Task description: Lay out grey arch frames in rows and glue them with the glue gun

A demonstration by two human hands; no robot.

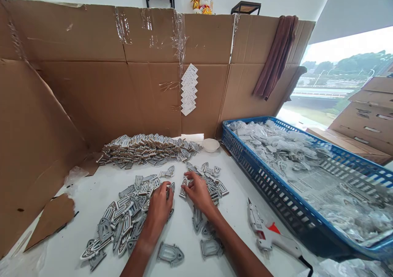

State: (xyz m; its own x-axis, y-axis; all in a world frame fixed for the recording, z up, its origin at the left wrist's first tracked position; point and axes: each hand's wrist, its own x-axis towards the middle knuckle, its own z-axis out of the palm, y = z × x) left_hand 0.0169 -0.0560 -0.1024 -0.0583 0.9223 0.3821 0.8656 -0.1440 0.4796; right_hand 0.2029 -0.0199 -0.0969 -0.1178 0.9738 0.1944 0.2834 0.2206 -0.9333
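Note:
My left hand [161,200] is over the right side of a loose heap of small grey-and-white arch-shaped pieces [123,211]. Its fingers are curled around one grey arch-shaped piece [172,186], partly hidden by them. A short gap away, my right hand [198,190] pinches a patterned arch-shaped piece [183,188] between thumb and fingers, its dark scrollwork showing. Under and behind that hand lies a smaller heap of similar pieces [221,187]. One single grey piece [170,253] rests face up on the white table between my forearms.
Stacked rows of pieces [147,148] line the cardboard wall [147,93] at the back, beside a white bowl [211,145]. A glue gun [270,236] lies at right. Beyond it, a blue crate [276,201] holds plastic-bagged pieces. Torn cardboard [52,219] is at left.

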